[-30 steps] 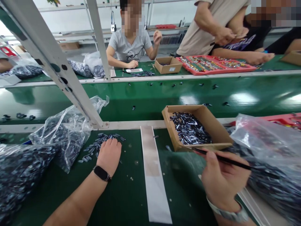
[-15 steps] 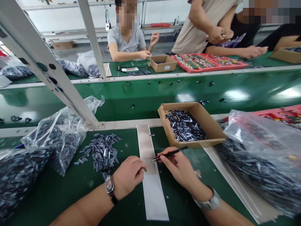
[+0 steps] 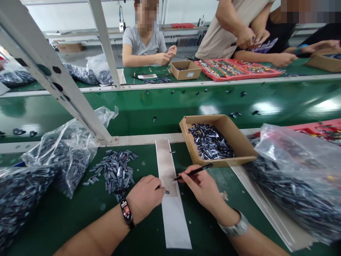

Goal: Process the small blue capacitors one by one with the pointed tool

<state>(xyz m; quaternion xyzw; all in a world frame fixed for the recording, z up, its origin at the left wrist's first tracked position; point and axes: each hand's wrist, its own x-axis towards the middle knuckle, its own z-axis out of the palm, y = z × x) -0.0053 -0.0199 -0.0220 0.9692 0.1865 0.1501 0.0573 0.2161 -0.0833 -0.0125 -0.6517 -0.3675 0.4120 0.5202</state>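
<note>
My left hand (image 3: 147, 195) is closed on a small dark plastic piece (image 3: 167, 192), whose end sticks out past the fingertips above a long white strip (image 3: 177, 227). My right hand (image 3: 199, 185) grips black tweezers (image 3: 196, 171) like a pen, with their tips over the strip's brownish, film-like upper part. What lies at the tips is too small to make out. A loose heap of dark plastic pieces (image 3: 118, 172) lies left of the strip, behind my left hand. Beyond my right hand, a cardboard box (image 3: 223, 163) holds many glossy dark pieces.
Clear bags of dark pieces stand at left (image 3: 71, 160) and right (image 3: 290, 192). A slanting metal post (image 3: 61, 81) rises at left. Behind the metal rail runs a green conveyor belt (image 3: 128, 115) with scattered pieces. Across it, several people work beside a red tray (image 3: 221, 76).
My left hand has turned slightly, and more of the dark piece shows at its fingertips. The tweezers have barely moved. Pieces on the belt have shifted right; the person opposite has brought both hands together.
</note>
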